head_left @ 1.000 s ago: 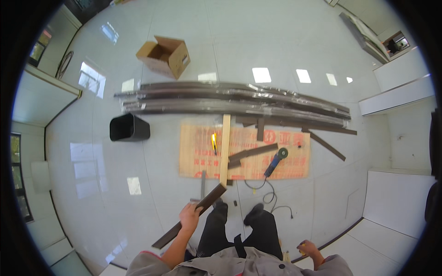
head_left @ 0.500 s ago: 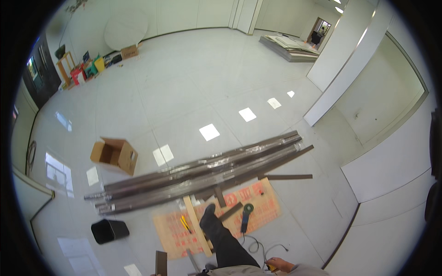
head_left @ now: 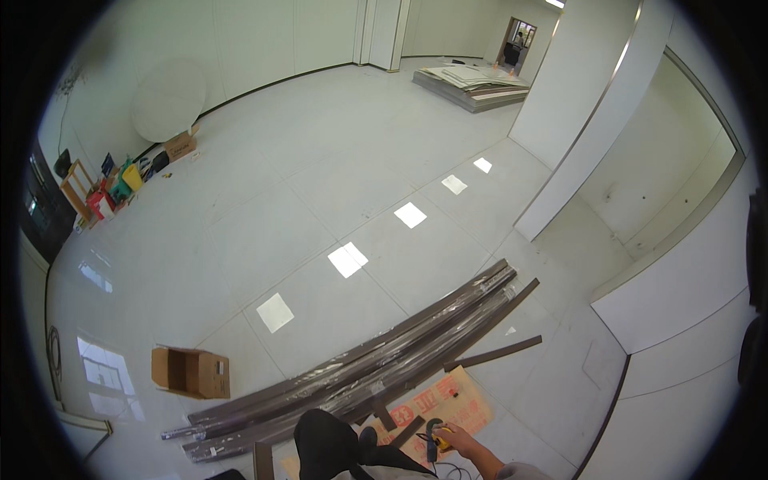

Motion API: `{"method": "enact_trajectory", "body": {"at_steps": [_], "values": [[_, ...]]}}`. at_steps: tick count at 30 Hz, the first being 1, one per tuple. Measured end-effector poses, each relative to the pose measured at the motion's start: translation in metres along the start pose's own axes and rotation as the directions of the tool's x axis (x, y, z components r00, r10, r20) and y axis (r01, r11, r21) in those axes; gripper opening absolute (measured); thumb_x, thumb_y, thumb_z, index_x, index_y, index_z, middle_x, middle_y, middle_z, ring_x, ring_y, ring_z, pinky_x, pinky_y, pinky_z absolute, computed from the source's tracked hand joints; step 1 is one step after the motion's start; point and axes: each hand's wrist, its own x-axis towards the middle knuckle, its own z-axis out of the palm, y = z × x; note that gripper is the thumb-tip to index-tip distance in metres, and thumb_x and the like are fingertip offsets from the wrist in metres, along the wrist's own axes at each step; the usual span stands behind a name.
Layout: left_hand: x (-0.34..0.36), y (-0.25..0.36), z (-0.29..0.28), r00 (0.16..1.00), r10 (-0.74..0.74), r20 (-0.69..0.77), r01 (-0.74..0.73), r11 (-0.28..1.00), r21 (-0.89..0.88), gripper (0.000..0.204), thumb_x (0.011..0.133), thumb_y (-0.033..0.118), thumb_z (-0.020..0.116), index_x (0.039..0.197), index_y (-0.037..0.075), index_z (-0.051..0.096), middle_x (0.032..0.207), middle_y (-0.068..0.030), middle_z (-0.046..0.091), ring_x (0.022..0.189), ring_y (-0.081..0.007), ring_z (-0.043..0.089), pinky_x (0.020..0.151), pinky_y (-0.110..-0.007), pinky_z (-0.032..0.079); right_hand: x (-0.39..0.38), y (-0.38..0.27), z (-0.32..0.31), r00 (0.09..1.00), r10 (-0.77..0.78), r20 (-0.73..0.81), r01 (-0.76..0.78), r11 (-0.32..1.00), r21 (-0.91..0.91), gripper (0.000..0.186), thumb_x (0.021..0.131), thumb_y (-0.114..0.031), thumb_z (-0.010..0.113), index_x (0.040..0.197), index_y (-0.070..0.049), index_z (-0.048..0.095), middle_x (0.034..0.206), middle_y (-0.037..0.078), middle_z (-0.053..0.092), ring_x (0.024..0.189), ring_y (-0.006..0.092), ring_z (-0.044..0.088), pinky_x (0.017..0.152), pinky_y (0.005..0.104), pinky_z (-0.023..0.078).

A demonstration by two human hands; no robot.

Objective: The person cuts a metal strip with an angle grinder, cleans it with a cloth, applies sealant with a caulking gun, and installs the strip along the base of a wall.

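My right hand [head_left: 458, 442] is closed around a small yellow tape measure [head_left: 441, 439], as far as its shape shows. It is right beside the angle grinder [head_left: 432, 453], whose cable [head_left: 458, 470] lies on the floor. A short dark brown strip [head_left: 262, 462] stands up at the lower edge, left of my bent knee. My left hand is out of the picture. Near my foot, brown offcuts [head_left: 410, 432] lie on an orange-tan printed sheet [head_left: 472, 410].
Long brown profiles wrapped in clear film [head_left: 376, 364] stretch across the floor ahead. A loose brown strip [head_left: 496, 353] lies to their right. An open cardboard box [head_left: 192, 373] stands at left. Stacked panels [head_left: 472, 86] lie far back, and a white wall [head_left: 656, 320] borders the right.
My view has shifted and I am lower, with my knee bent. My right hand has moved forward to the grinder with the yellow tape measure. The left-hand strip has shifted slightly left.
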Motion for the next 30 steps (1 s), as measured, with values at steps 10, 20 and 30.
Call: {"method": "enact_trajectory", "body": {"at_steps": [10, 20, 30], "values": [[0.341, 0.104, 0.074, 0.994, -0.092, -0.053, 0.08, 0.979, -0.187, 0.028, 0.069, 0.018, 0.077, 0.079, -0.008, 0.073, 0.068, -0.0209, 0.069, 0.06, -0.0303, 0.067, 0.064, -0.044, 0.052, 0.135, -0.071, -0.052, 0.971, -0.051, -0.235, 0.104, 0.97, 0.219, 0.05, 0.089, -0.044, 0.069, 0.117, -0.004, 0.061, 0.097, 0.009, 0.065, 0.083, 0.0212, 0.066, 0.068, 0.0364, 0.059], [0.708, 0.479, 0.012, 0.984, 0.177, -0.03, -0.178, 0.944, -0.277, 0.034, 0.078, 0.023, 0.073, 0.089, -0.009, 0.072, 0.07, -0.0168, 0.068, 0.065, -0.0238, 0.063, 0.062, -0.039, 0.049, 0.268, -0.425, 0.013, 0.942, 0.118, -0.313, -0.047, 0.973, 0.227, 0.049, 0.09, -0.043, 0.069, 0.118, -0.005, 0.062, 0.101, 0.01, 0.063, 0.089, 0.0218, 0.065, 0.071, 0.0374, 0.06], [0.966, 0.856, 0.037, 0.937, 0.349, 0.021, -0.295, 0.822, -0.487, 0.029, 0.081, 0.02, 0.073, 0.088, -0.008, 0.071, 0.071, -0.0109, 0.067, 0.066, -0.0163, 0.06, 0.063, -0.034, 0.048, 0.44, -0.651, -0.017, 0.942, 0.202, -0.268, -0.137, 0.96, 0.243, 0.047, 0.091, -0.043, 0.068, 0.119, -0.005, 0.062, 0.106, 0.01, 0.062, 0.094, 0.0224, 0.064, 0.074, 0.0383, 0.061]]}}
